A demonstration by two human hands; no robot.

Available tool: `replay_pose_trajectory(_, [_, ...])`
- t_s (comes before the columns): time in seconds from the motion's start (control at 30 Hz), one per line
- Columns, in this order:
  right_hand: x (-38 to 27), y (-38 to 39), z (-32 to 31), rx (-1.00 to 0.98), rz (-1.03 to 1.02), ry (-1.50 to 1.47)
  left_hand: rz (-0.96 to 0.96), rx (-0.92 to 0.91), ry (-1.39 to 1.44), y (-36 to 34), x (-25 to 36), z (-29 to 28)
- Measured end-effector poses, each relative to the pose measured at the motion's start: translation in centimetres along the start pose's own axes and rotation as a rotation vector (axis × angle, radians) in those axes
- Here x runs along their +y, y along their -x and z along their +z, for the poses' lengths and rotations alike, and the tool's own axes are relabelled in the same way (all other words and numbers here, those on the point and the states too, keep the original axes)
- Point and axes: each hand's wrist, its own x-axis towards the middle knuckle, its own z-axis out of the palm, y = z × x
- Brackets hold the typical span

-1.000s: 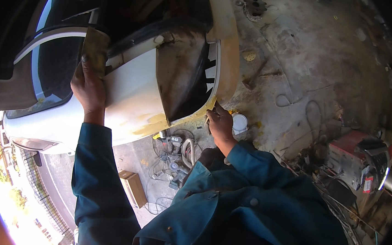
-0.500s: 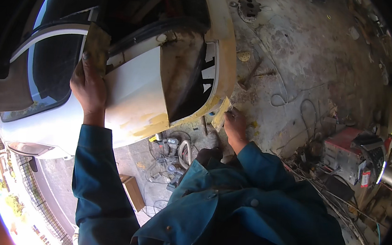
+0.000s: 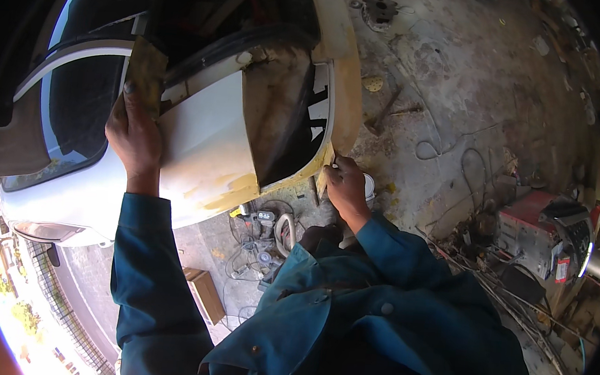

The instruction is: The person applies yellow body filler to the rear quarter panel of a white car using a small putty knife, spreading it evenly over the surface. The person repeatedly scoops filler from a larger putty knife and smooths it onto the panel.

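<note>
A flat, putty-smeared board (image 3: pixel 147 70) is gripped in my left hand (image 3: pixel 136 139), thumb lying on its face, above the white car body panel (image 3: pixel 205 138). At the corner of the car's open rear section, my right hand (image 3: pixel 347 191) pinches a thin yellowish putty spreader (image 3: pixel 322 181), partly hidden by the fingers. The spreader is at the putty-coated edge (image 3: pixel 293 182) of the opening; whether it touches is hard to tell. Yellow filler (image 3: pixel 233 191) also covers the panel's lower corner.
Beyond my right hand is a white tub (image 3: pixel 370 187). A hammer (image 3: pixel 383 116) and cables lie on the stained floor. A red-topped machine (image 3: pixel 526 223) stands to the right. Power tools (image 3: pixel 264 244) and a brown box (image 3: pixel 203 295) are below the car.
My right hand has moved left and slightly up with the spreader, to the car's edge, uncovering the white tub. My left hand and the board stay nearly still.
</note>
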Motion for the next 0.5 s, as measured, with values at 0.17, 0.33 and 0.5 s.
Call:
replay_pose_trajectory(0.17, [1.8,0.4,-2.1,0.062,0.097,-0.048,0.032,0.021,0.013,0.0,-0.2,0.2])
replay_pose_trajectory(0.33, [5.8,1.2,-0.6,0.024,0.171,0.064,0.024,0.004,0.0,0.0,0.0,0.2])
replay_pose_trajectory(0.5, [6.1,1.3,1.7,0.035,0.092,0.101,0.024,0.032,0.047,0.1,0.1,0.5])
